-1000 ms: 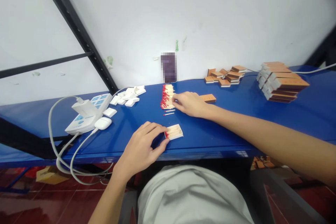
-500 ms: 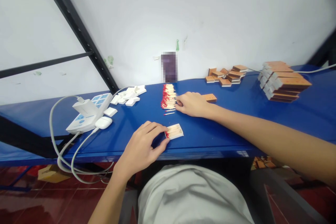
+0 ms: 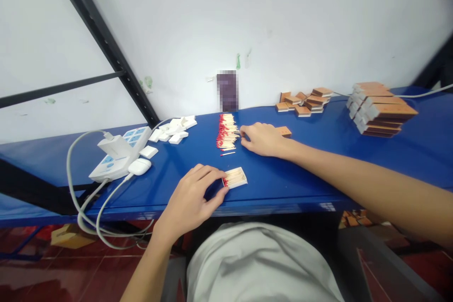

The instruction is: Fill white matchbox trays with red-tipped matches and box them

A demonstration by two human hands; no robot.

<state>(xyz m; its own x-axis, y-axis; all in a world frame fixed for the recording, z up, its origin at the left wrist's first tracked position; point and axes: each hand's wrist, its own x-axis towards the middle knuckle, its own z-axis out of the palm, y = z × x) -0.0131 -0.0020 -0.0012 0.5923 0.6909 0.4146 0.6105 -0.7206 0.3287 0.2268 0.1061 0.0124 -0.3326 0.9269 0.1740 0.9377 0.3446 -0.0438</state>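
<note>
A small white matchbox tray (image 3: pixel 236 177) lies near the table's front edge with several red-headed matches in it. My left hand (image 3: pixel 193 193) grips its left end between thumb and fingers. Behind it sits a pile of matches (image 3: pixel 227 132), red heads to the left. A single match (image 3: pixel 228 154) lies in front of the pile. My right hand (image 3: pixel 262 139) rests at the pile's right side, fingers curled toward the bare stick ends; its fingertips are too small to show what they pinch. Partly covered by that hand is a brown matchbox sleeve (image 3: pixel 284 131).
White trays (image 3: pixel 175 130) lie heaped at the back left, beside a power strip (image 3: pixel 120 153) with cables and a white charging case (image 3: pixel 139 166). Brown matchboxes (image 3: pixel 307 101) lie loosely at the back right; a larger stack (image 3: pixel 382 108) stands farther right. A pixelated dark rectangle (image 3: pixel 228 90) stands behind the pile.
My right hand has shifted slightly right and its fingers have drawn back from the pile's lower edge. One of two loose matches now lies against the pile. My left hand has stayed put.
</note>
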